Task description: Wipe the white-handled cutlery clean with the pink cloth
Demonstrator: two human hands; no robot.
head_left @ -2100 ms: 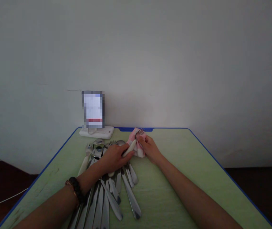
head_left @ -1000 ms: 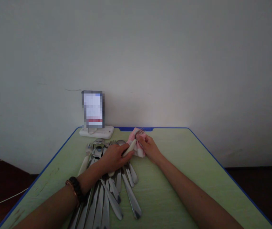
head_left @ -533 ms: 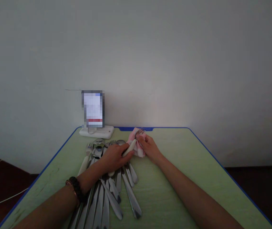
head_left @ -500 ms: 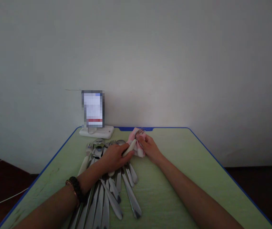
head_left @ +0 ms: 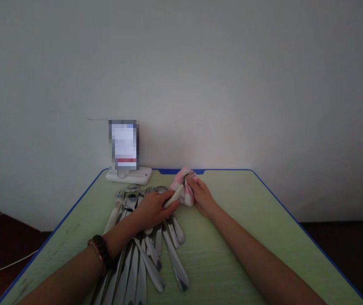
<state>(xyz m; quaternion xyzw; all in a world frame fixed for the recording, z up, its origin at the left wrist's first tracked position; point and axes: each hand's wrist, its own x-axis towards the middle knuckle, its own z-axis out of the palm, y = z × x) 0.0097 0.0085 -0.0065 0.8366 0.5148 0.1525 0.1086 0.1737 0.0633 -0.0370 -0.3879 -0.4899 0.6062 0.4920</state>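
Observation:
My left hand is closed round the pale handle of a fork, whose tined end points away and to the right. Behind that end lies a pink and white cloth, bunched in my right hand. The right thumb presses the cloth against the fork's head, so only part of the tines shows. Under and beside my left hand and forearm spreads a pile of metal cutlery, forks and spoons among it, several handles pointing towards me.
A screen, blurred out, stands in a white holder at the table's back left. The green table has a blue edge and meets a grey wall. White cords run over the dark floor at left.
My right hand has shifted slightly, and the cloth now wraps up around more of the fork's head, covering tines that showed before. My left hand keeps its hold on the handle.

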